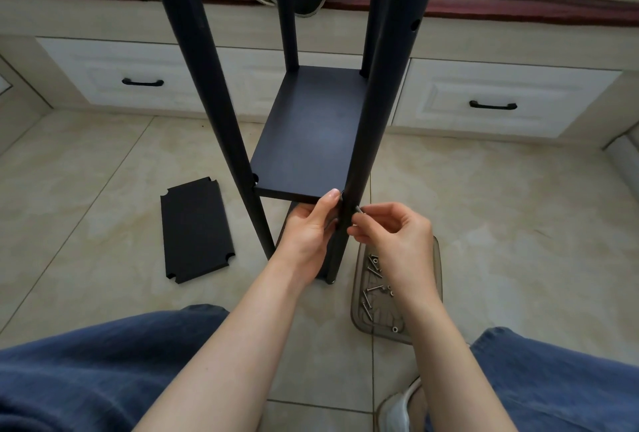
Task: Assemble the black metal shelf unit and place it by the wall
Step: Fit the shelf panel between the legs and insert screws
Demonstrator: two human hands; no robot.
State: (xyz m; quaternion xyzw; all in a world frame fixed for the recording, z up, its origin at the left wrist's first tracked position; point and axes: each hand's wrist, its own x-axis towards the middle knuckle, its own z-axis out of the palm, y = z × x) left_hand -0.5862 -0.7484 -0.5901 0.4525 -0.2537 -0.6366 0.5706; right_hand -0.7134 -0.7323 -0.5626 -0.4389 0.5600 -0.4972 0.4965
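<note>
**A:** While the shelf unit [311,113] stands upright on the floor [103,162], in front of the white drawers [138,65], where is your left hand [309,227]?

**B:** Your left hand is at the near right post [368,134], level with the near edge of the shelf board [311,134]. Its grip is closed round that post. The thumb points up and touches the board's near right corner.

**A:** State the condition of your right hand [394,234].

**B:** Its grip is closed on a screw [359,209], pinched between thumb and fingertips. The screw meets the right side of the same post, just below the board's near edge. The two hands sit on opposite sides of the post, close together.

**A:** Which parts lie loose?

**B:** One spare panel [196,229], black with notched corners, lies flat on the floor to the left of the unit, apart from the near left post [221,113]. A translucent tray [380,319] sits on the floor just right of the near right post's foot, partly under your right wrist. It holds the remaining screws [375,288] and a few smaller fittings, scattered along its left side. The two far posts rise from the board's far corners, beside the drawers.
</note>
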